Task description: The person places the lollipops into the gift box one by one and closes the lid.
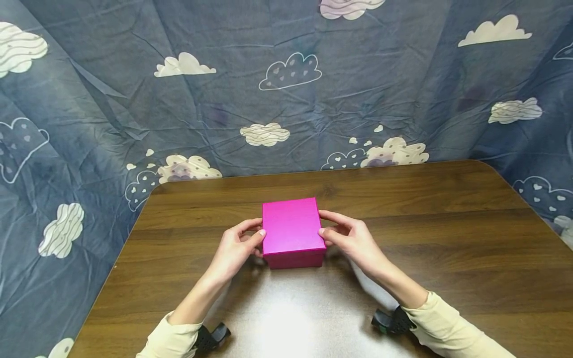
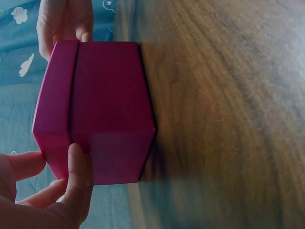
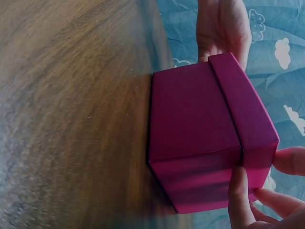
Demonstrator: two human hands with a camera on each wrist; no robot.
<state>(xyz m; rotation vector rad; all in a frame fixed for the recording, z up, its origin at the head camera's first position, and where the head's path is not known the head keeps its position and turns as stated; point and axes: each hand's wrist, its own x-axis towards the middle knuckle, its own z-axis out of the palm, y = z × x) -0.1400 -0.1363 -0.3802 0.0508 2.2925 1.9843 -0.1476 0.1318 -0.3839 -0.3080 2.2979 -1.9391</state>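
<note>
A bright magenta lidded box [image 1: 293, 226] stands on the wooden table, its lid [image 2: 55, 90] seated on the body with a thin seam between them. From the left side, the left hand [image 1: 237, 248] holds the box, thumb at the lid's edge and fingers against the side near the seam. My right hand [image 1: 355, 243] grips the opposite side in much the same way, its thumb [image 3: 288, 161] on the lid. Whatever the box contains is hidden under the lid.
The brown wooden table [image 1: 425, 223] has rounded far corners and a glare patch near its front. Behind it hangs a blue cloud-patterned cloth [image 1: 286, 109]. Black wrist-worn devices are strapped on the left wrist [image 1: 212, 338] and right wrist [image 1: 394, 320].
</note>
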